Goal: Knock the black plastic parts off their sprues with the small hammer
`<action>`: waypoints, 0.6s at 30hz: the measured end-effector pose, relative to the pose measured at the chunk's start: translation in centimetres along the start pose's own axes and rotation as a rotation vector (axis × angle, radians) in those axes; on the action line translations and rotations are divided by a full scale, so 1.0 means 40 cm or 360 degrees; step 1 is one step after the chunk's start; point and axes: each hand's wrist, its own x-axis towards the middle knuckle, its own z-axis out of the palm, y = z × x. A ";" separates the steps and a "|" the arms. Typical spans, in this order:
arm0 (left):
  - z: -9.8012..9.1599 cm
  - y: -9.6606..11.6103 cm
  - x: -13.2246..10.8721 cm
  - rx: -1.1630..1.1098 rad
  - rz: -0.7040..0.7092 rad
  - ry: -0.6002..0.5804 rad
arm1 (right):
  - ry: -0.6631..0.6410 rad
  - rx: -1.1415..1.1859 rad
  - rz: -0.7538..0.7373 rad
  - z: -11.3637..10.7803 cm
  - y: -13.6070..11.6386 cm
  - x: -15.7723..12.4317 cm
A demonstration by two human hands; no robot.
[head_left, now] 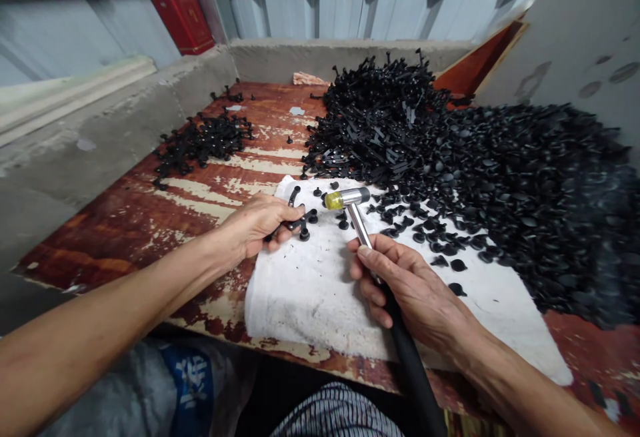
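My left hand (273, 220) is closed on some small black parts (295, 224) over the left side of a white cloth (310, 304). In my right hand (395, 270) is a hammer (359, 220), gripped at its metal neck and black handle. Its head has a yellow face on the left and a dark face on the right, and it is above the cloth, apart from my left hand. Several loose black pieces (343, 224) lie beneath and around the hammer head.
Black parts form a large pile (400, 110) behind the cloth and a pile of round-headed pieces (550, 190) at right. A smaller heap (205, 137) sits back left on the worn red board (125, 224). A red box (184, 22) stands on the ledge.
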 end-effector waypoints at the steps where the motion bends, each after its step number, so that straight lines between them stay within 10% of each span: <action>1: 0.000 0.000 0.000 -0.0003 -0.0001 0.0001 | 0.0002 -0.0002 0.0000 0.001 0.000 0.000; 11: 0.001 0.001 0.001 -0.0015 -0.0019 0.0014 | 0.0002 -0.0389 -0.0066 -0.012 -0.002 -0.004; 18: 0.011 0.015 -0.015 -0.0049 -0.0065 0.0052 | 0.0241 -0.1788 -0.1343 -0.006 -0.038 -0.021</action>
